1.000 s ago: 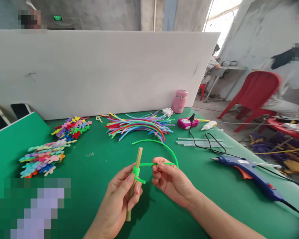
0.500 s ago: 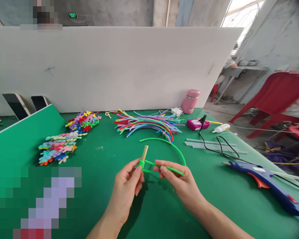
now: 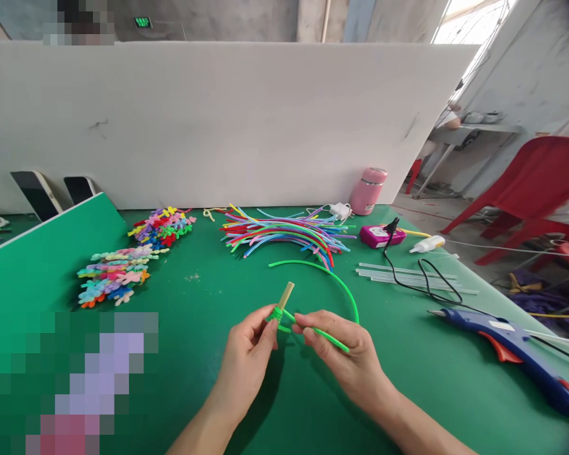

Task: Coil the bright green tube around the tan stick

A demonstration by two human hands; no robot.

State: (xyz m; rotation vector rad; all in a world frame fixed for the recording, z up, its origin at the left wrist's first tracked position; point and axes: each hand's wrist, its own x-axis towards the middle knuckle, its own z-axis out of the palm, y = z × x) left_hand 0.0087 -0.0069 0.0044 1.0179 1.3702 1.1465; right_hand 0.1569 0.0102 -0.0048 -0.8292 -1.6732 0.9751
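Note:
Between the thumb and fingers of my left hand (image 3: 252, 344) is a pale wooden stick (image 3: 287, 294), its upper end tilted to the right. A bright green pipe cleaner (image 3: 330, 339) is wound round the stick in a few turns just at my fingertips. My right hand (image 3: 344, 344) pinches the free length of that pipe cleaner, to the right of the stick. A short green end also sticks out below the coil. Behind my right hand a second green pipe cleaner (image 3: 334, 273) curves over the green table (image 3: 208, 354).
A bundle of coloured pipe cleaners (image 3: 284, 230) lies ahead, with flower-shaped pieces (image 3: 116, 275) to the left. On the right are a blue glue gun (image 3: 507, 335), clear glue sticks (image 3: 408, 278), a black cord, a magenta box (image 3: 382, 236) and a pink bottle (image 3: 368, 191). A white partition (image 3: 246, 126) stands behind.
The stick has tilted further to the right, with my left hand slightly rightward. My right hand still pinches the green length. The whole view has shifted a little.

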